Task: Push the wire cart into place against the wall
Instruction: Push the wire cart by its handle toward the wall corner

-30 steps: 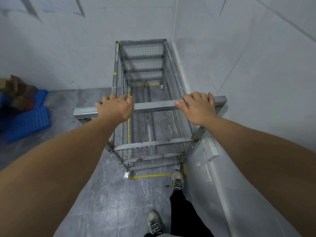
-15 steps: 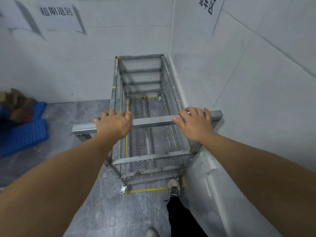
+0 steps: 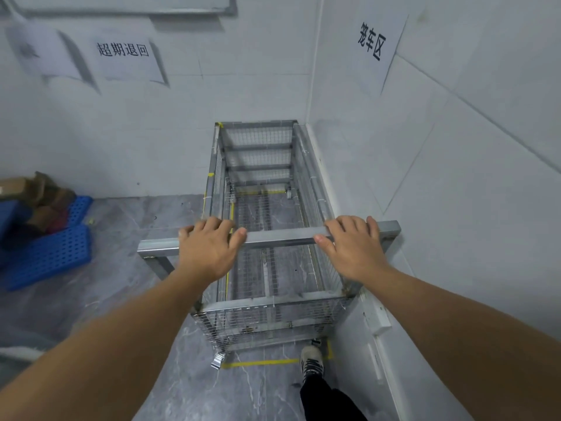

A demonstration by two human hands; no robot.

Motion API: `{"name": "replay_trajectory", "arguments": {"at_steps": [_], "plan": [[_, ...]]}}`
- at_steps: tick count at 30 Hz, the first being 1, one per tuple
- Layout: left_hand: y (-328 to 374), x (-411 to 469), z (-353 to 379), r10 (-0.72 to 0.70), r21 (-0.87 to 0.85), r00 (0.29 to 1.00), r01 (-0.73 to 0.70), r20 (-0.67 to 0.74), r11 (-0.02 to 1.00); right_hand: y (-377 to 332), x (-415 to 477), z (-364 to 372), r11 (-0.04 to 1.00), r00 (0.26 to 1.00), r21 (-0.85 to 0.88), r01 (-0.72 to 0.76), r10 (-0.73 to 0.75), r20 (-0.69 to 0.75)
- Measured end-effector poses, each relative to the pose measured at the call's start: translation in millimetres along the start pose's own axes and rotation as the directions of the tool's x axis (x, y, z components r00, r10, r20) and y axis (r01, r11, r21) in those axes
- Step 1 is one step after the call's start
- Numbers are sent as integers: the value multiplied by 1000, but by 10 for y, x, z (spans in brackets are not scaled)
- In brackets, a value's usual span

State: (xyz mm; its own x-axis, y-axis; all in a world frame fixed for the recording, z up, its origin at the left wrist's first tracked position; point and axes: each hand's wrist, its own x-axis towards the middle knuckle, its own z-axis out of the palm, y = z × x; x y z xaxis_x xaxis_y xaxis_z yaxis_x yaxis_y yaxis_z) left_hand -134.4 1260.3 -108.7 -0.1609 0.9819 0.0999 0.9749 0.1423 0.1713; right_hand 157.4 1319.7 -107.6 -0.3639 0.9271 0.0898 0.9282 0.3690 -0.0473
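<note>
A silver wire cart point(image 3: 273, 311) stands in the corner of the room. Its far end is at the back wall point(image 3: 151, 132) and its right side runs along the right wall point(image 3: 455, 177). A square metal handle bar point(image 3: 282, 237) crosses its near end. My left hand point(image 3: 209, 247) lies over the left part of the bar, and my right hand point(image 3: 353, 247) lies over the right part. The fingers of both drape over the top, with each thumb on the near side. The cart is empty.
Yellow floor tape point(image 3: 261, 363) marks a rectangle under the cart's near end. My shoe point(image 3: 311, 360) is beside the near right caster. Blue perforated plastic pallets point(image 3: 48, 253) with cardboard boxes point(image 3: 36, 189) lie at the left. Paper signs point(image 3: 124, 53) hang on the walls.
My view has tilted upward, bringing the wall signs into sight. Both hands stay on the handle bar with fingers lying flatter. The cart remains in the corner.
</note>
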Motion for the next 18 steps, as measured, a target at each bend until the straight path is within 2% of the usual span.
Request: {"name": "replay_trajectory", "arguments": {"at_steps": [4, 12, 18], "plan": [[-10, -32, -2, 50, 29, 999, -50, -10, 998, 11, 11, 29, 1000, 1000, -2, -6, 6, -22], [41, 16, -64, 25, 77, 998, -30, 59, 997, 15, 28, 77, 999, 998, -29, -25, 24, -52], [40, 26, -48, 19, 100, 999, -22, 37, 995, 8, 29, 57, 999, 999, -21, -30, 30, -33]]}}
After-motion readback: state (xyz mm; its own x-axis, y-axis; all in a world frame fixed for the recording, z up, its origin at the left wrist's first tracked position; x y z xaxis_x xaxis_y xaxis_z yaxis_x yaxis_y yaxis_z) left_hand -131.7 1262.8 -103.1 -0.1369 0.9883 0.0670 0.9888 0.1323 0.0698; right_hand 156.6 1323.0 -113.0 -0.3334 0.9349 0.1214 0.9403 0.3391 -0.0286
